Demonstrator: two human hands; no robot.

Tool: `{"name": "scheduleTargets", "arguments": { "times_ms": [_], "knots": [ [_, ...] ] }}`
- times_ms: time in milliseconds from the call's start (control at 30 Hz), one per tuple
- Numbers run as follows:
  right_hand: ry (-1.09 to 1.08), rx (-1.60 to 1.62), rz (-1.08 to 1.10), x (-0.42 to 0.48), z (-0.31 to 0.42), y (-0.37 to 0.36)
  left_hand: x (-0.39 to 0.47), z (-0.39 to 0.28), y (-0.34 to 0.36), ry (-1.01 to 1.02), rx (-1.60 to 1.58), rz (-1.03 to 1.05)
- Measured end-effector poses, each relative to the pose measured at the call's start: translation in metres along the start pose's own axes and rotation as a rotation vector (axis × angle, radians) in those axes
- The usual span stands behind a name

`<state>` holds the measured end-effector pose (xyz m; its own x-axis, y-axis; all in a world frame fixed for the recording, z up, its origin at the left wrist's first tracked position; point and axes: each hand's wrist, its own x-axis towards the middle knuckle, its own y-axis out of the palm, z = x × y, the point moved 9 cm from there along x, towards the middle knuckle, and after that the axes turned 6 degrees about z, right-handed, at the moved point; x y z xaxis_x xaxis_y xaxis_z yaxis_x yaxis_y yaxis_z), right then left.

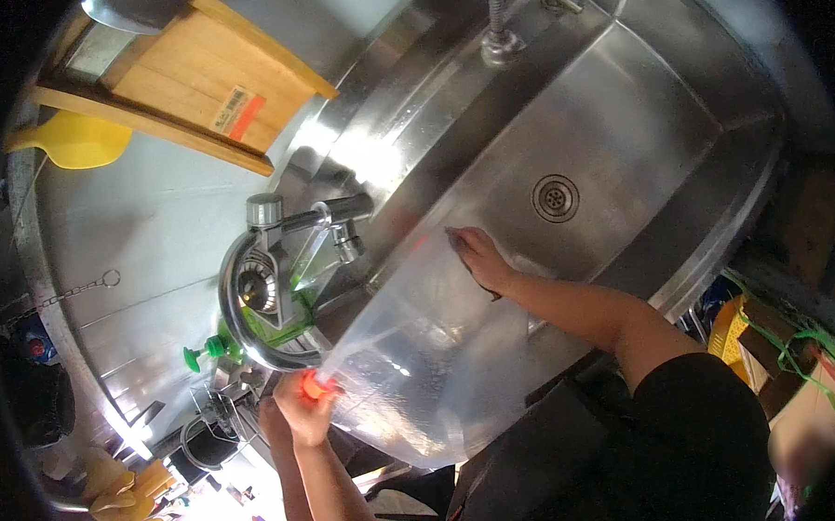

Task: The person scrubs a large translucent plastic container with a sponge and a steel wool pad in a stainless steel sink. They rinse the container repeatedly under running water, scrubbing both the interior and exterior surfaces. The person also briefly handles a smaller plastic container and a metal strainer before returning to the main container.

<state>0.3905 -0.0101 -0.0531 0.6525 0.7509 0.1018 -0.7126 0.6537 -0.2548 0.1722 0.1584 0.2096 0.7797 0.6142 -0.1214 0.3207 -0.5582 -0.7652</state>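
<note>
A large clear plastic container (422, 372) leans across the near left part of a stainless steel sink (635, 132). My left hand (305, 408) is closed around its orange-red handle or latch (318, 385), at the container's lower left. Farther up, a second small orange-red patch shows through the plastic. Fingers bent, my right hand (484, 257) rests against the container's upper part. Along that hand's edge runs a dark strip; I cannot tell whether it is a thin pad or a shadow. A second forearm shape shows beside my left wrist, possibly a reflection.
A curved chrome faucet (234, 296) stands left of the container, with a green pump bottle (270, 323) behind it. The drain (555, 198) lies beyond my right hand. A wooden rack (172, 82) and a yellow scoop (91, 138) are on the wall. Yellow rubber gloves (124, 500) hang lower left.
</note>
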Motion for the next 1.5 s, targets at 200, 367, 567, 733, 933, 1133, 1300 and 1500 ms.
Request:
{"name": "scheduleTargets", "arguments": {
  "times_ms": [200, 367, 567, 733, 933, 1133, 1300, 1500],
  "knots": [
    [0.116, 0.401, 0.074, -0.023, 0.128, -0.012, 0.000, -0.013, 0.011, -0.013, -0.211, 0.165],
    [0.420, 0.349, 0.012, -0.016, 0.054, 0.010, 0.013, 0.041, 0.012, -0.478, -0.596, 0.573],
    [0.418, 0.261, -0.048, -0.012, -0.024, 0.021, 0.075, 0.045, 0.069, -0.373, -0.525, 0.710],
    [0.419, 0.196, -0.050, -0.017, -0.010, 0.012, 0.120, 0.055, 0.060, -0.007, -0.209, 0.465],
    [0.390, 0.409, 0.000, -0.019, 0.068, -0.003, 0.096, 0.085, 0.062, -0.204, -0.295, 0.661],
    [0.056, 0.425, 0.055, -0.015, 0.127, -0.035, 0.002, 0.053, -0.025, -0.317, -0.146, 0.237],
    [0.003, 0.452, 0.133, -0.026, 0.175, -0.032, -0.021, -0.009, -0.007, 0.174, 0.329, -0.093],
    [-0.656, 0.330, 0.325, -0.018, 0.213, -0.018, -0.027, 0.005, -0.013, 0.239, 0.389, -0.389]
  ]
}}
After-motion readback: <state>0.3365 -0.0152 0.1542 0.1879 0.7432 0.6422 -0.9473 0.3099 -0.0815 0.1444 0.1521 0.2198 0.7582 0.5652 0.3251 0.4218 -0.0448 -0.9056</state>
